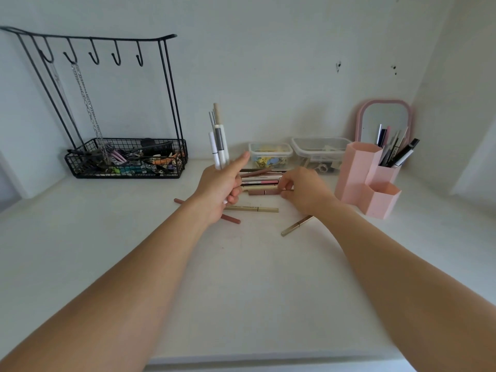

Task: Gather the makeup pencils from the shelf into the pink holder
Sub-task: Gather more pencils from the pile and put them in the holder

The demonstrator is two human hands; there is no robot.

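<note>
Pencils everywhere on this white shelf [107,237], so here's the rundown from the head camera, the only view there is. The left hand [220,189] is closed in a fist around a bundle of pencils [219,140], mostly white ones, held upright with the tips pointing up, which makes sense as a way to stack up a handful before one trip to the holder. The right hand [303,189] is down on the pile of pencils [261,181] lying side by side in the middle of the shelf, fingers curled over their right-hand ends. It looks like it's pinching one of them, but the fingertips are tucked under, so I can't really tell which. A few strays sit apart from the pile: a beige pencil [255,209] just in front, a reddish-brown pencil [230,218] partly under the left wrist, and a gold-capped pencil [297,226] off nearer the camera. The pink holder [359,178] stands to the right, just beside the right hand, and already has several sticks leaning in its back compartment, while the front one looks empty. Plenty still left to collect, I'd say.
</note>
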